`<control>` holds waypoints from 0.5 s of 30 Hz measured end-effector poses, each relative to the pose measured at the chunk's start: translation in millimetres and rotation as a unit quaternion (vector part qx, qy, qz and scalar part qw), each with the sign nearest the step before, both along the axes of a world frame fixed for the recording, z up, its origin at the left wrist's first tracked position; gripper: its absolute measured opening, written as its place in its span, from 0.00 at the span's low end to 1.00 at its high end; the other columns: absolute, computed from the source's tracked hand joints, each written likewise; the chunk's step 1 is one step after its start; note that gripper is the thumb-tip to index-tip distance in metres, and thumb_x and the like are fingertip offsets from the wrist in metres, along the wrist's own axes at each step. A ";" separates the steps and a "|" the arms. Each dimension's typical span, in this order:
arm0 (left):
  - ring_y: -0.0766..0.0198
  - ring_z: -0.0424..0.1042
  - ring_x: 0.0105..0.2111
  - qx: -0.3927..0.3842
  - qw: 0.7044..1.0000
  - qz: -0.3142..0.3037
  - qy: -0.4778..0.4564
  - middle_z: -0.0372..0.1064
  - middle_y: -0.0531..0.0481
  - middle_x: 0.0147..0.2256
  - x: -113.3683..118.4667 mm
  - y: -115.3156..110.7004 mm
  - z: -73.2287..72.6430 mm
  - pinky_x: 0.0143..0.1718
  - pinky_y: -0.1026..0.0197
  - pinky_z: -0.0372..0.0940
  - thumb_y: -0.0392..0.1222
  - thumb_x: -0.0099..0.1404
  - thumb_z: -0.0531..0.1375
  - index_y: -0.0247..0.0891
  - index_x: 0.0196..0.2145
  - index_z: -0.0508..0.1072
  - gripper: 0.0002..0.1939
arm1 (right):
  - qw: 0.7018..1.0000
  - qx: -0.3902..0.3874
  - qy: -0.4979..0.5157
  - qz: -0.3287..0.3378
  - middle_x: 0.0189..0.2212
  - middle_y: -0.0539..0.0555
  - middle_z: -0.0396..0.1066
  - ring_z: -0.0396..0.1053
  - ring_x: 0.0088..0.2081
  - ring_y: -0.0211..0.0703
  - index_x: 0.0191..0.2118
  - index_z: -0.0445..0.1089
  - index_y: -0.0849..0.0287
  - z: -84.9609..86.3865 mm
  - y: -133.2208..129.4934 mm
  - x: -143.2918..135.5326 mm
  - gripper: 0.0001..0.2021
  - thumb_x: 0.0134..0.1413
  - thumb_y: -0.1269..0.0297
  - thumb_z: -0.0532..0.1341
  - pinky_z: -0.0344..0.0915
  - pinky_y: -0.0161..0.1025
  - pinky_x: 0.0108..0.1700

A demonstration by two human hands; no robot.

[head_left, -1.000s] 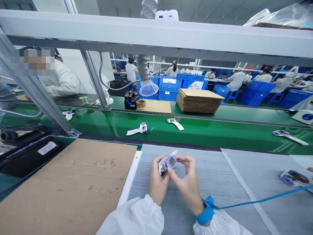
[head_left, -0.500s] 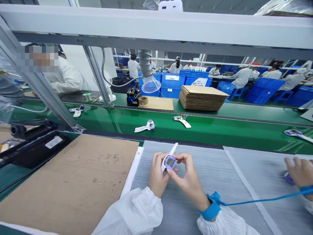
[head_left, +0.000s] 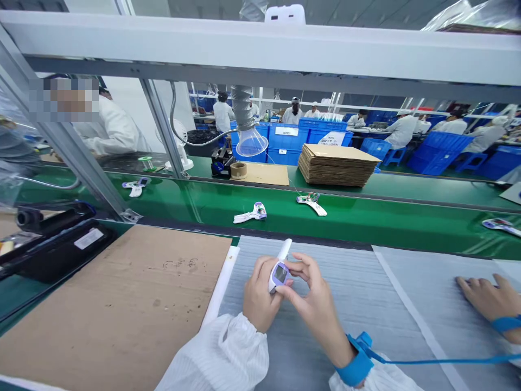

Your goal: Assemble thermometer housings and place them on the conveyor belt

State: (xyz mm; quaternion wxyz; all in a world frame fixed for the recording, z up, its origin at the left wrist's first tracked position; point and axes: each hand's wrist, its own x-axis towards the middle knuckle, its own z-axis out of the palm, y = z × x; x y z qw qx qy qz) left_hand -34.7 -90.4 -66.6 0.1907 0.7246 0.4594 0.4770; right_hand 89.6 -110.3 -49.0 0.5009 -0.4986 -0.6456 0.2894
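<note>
A white and purple handheld infrared thermometer (head_left: pixel 280 273) with a small grey screen is held between both my hands, above the pale sheet-covered bench. My left hand (head_left: pixel 259 292) is wrapped around its left side, and the white handle points away from me. My right hand (head_left: pixel 314 293) pinches the purple screen side with thumb and fingers. A blue wrist strap (head_left: pixel 357 361) with a cord is on my right wrist. Beyond my hands, thermometer halves with exposed boards, one of them a white and purple piece (head_left: pixel 251 213), lie on the green conveyor belt (head_left: pixel 391 217).
A brown cardboard sheet (head_left: pixel 134 304) lies to my left, beside a black bin (head_left: pixel 77 244). A co-worker's hand (head_left: pixel 490 298) rests on the bench at right. Stacked cardboard (head_left: pixel 337 165) and a tape roll (head_left: pixel 238 170) stand behind the belt. A fume hood nozzle (head_left: pixel 251 142) hangs overhead.
Pieces on the belt have shifted right. The thermometer has tilted slightly in my hands, its handle swinging left. The co-worker's hand has moved left and down, and the purple part under it no longer shows.
</note>
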 end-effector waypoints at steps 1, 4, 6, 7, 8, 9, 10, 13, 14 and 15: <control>0.58 0.67 0.41 0.005 1.000 -0.009 0.002 0.63 0.45 0.42 -1.2 -0.5 2.0 0.39 0.59 0.64 0.42 0.61 0.56 0.39 0.44 0.66 0.12 | 1.000 0.008 -0.017 -0.013 0.41 0.56 0.70 0.69 0.42 0.48 0.52 0.54 0.55 1.7 -0.1 1.0 0.25 0.49 0.64 0.63 0.67 0.44 0.42; 0.59 0.67 0.40 0.027 0.999 -0.045 -0.012 0.65 0.46 0.39 -4.9 -3.0 8.7 0.40 0.60 0.63 0.40 0.62 0.55 0.39 0.42 0.67 0.10 | 0.994 0.066 -0.086 -0.011 0.40 0.56 0.68 0.67 0.42 0.49 0.52 0.56 0.56 8.6 0.5 9.7 0.25 0.48 0.61 0.63 0.67 0.45 0.42; 0.59 0.67 0.39 0.021 0.997 -0.062 -0.047 0.66 0.46 0.37 -2.5 -4.8 12.6 0.40 0.59 0.63 0.41 0.62 0.55 0.38 0.39 0.68 0.08 | 0.980 0.122 -0.158 0.020 0.45 0.59 0.66 0.64 0.48 0.52 0.54 0.55 0.56 12.8 2.2 22.4 0.28 0.48 0.60 0.64 0.64 0.49 0.46; 0.61 0.68 0.37 -0.007 0.995 -0.072 -0.073 0.66 0.46 0.36 2.0 -5.0 13.9 0.37 0.60 0.64 0.42 0.62 0.54 0.37 0.38 0.68 0.08 | 0.967 0.147 -0.207 0.035 0.47 0.59 0.65 0.61 0.51 0.54 0.55 0.54 0.56 13.9 3.6 31.1 0.30 0.47 0.60 0.64 0.61 0.52 0.50; 0.62 0.68 0.33 -0.056 0.990 -0.084 -0.101 0.66 0.47 0.34 9.2 -4.4 14.4 0.33 0.61 0.65 0.43 0.63 0.54 0.37 0.38 0.67 0.09 | 0.951 0.164 -0.260 0.046 0.49 0.60 0.64 0.59 0.53 0.55 0.57 0.53 0.56 13.9 5.5 41.6 0.31 0.47 0.63 0.64 0.57 0.55 0.53; 0.64 0.68 0.28 -0.120 0.980 -0.101 -0.124 0.65 0.48 0.31 19.2 -2.6 14.2 0.28 0.63 0.65 0.45 0.64 0.52 0.36 0.38 0.67 0.11 | 0.934 0.172 -0.310 0.051 0.49 0.59 0.64 0.59 0.53 0.55 0.57 0.52 0.56 12.4 7.8 54.3 0.31 0.48 0.66 0.63 0.54 0.57 0.55; 0.66 0.67 0.25 -0.186 0.965 -0.125 -0.135 0.65 0.50 0.29 31.4 0.7 13.1 0.24 0.64 0.65 0.46 0.64 0.50 0.35 0.38 0.66 0.12 | 0.919 0.166 -0.354 0.054 0.48 0.58 0.65 0.61 0.52 0.54 0.57 0.53 0.56 9.4 10.5 69.3 0.29 0.49 0.70 0.61 0.55 0.57 0.54; 0.65 0.69 0.28 -0.264 0.937 -0.217 -0.069 0.67 0.49 0.32 71.4 22.3 7.4 0.27 0.65 0.66 0.47 0.61 0.55 0.35 0.42 0.66 0.15 | 0.895 0.099 -0.435 0.029 0.40 0.57 0.70 0.68 0.43 0.50 0.50 0.62 0.57 -7.6 17.4 130.7 0.24 0.45 0.80 0.54 0.66 0.49 0.44; 0.64 0.70 0.32 -0.238 0.943 -0.230 -0.016 0.68 0.48 0.36 81.6 34.2 6.1 0.30 0.64 0.67 0.46 0.58 0.58 0.36 0.45 0.65 0.18 | 0.889 0.071 -0.452 0.006 0.39 0.57 0.71 0.69 0.42 0.50 0.47 0.64 0.58 -14.7 18.1 156.3 0.23 0.43 0.80 0.53 0.67 0.47 0.41; 0.63 0.70 0.36 -0.199 0.953 -0.226 0.044 0.68 0.48 0.40 88.3 48.6 5.5 0.35 0.64 0.67 0.45 0.56 0.61 0.38 0.47 0.64 0.22 | 0.883 0.043 -0.467 -0.024 0.40 0.59 0.71 0.69 0.42 0.51 0.45 0.66 0.60 -21.7 17.4 183.4 0.22 0.41 0.80 0.53 0.67 0.47 0.42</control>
